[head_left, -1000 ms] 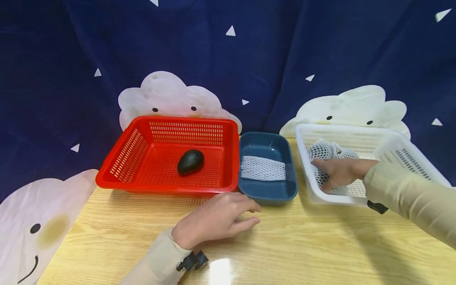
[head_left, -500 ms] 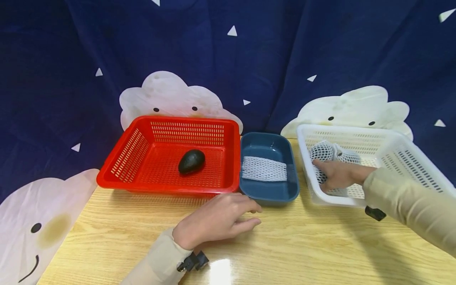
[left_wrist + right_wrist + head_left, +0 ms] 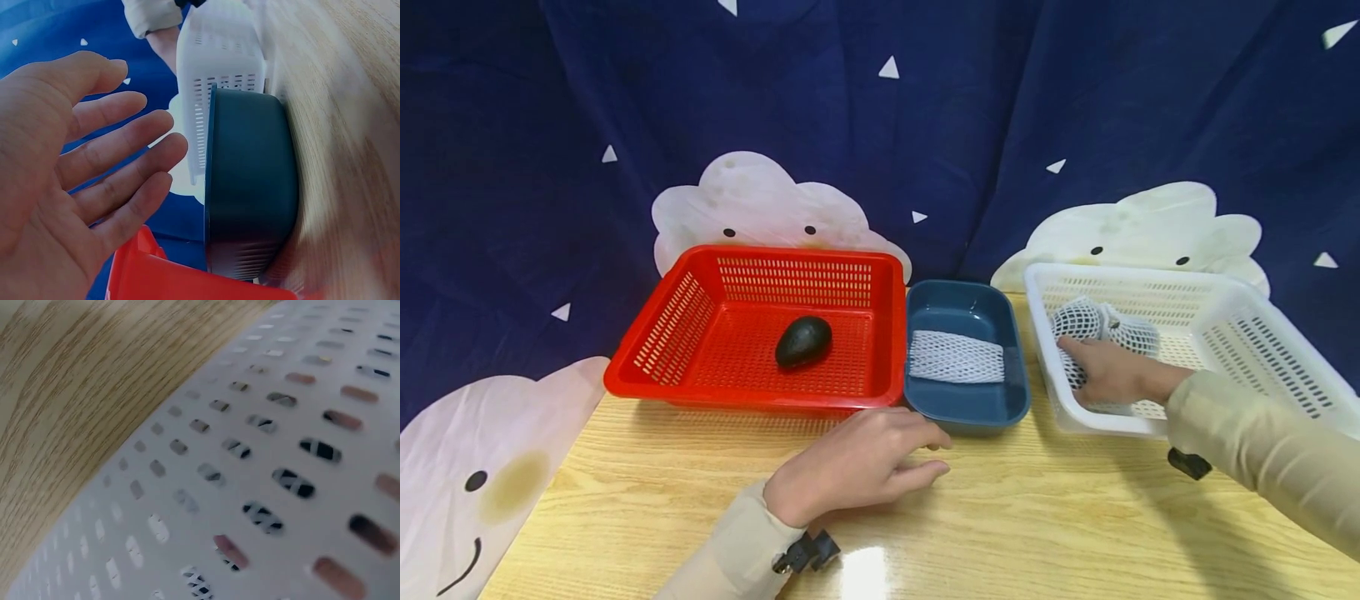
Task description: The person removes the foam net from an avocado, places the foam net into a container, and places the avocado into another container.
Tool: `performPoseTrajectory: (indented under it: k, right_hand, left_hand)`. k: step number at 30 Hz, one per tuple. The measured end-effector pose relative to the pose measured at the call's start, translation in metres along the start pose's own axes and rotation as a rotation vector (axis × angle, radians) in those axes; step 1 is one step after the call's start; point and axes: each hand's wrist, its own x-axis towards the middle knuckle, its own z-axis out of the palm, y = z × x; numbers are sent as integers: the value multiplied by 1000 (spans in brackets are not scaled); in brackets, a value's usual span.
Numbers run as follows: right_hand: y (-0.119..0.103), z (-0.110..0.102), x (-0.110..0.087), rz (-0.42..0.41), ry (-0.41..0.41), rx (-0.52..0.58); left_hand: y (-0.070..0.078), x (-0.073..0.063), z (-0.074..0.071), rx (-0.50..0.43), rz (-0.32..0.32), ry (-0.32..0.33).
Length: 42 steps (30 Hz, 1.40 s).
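My right hand [image 3: 1108, 371] reaches into the white basket [image 3: 1150, 427]. Its fingers and thumb are round a dark fruit in a white foam net [image 3: 1072, 371] by the basket's left wall, mostly covered by the hand. Two more netted fruits [image 3: 1077, 319] lie just behind it. In the right wrist view, the slotted wall [image 3: 187, 500] hides most of the fingers and netting. My left hand [image 3: 868, 458] holds nothing, its fingers loosely bent in front of the red basket [image 3: 752, 396] and blue tub [image 3: 970, 417]. A bare dark avocado [image 3: 803, 341] lies in the red basket.
A flat white foam net [image 3: 956, 356] lies in the blue tub, which stands between the two baskets. All three containers are on a wooden table [image 3: 1000, 525] against a dark blue curtain [image 3: 820, 100] printed with clouds.
The right hand shifts only slightly in the white basket and stays at the same netted fruit. The left hand keeps its place; the view moves a little.
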Motion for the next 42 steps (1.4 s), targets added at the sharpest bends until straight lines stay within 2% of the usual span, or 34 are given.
performPoseTrajectory:
  k: [12, 18, 25, 34, 42]
  right_hand:
    - [5, -5, -8, -15, -21, -48]
    - [6, -5, -13, 5, 21, -68]
    - [0, -11, -22, 43, 49, 21]
    - [-7, -18, -35, 11, 153, -53]
    - [-11, -28, -46, -20, 189, -75]
  left_hand:
    - [3, 1, 0, 9, 16, 9]
    - [4, 1, 0, 21, 21, 10]
    - [4, 0, 1, 19, 7, 0]
    - [4, 1, 1, 12, 20, 9]
    - [4, 0, 0, 20, 14, 6]
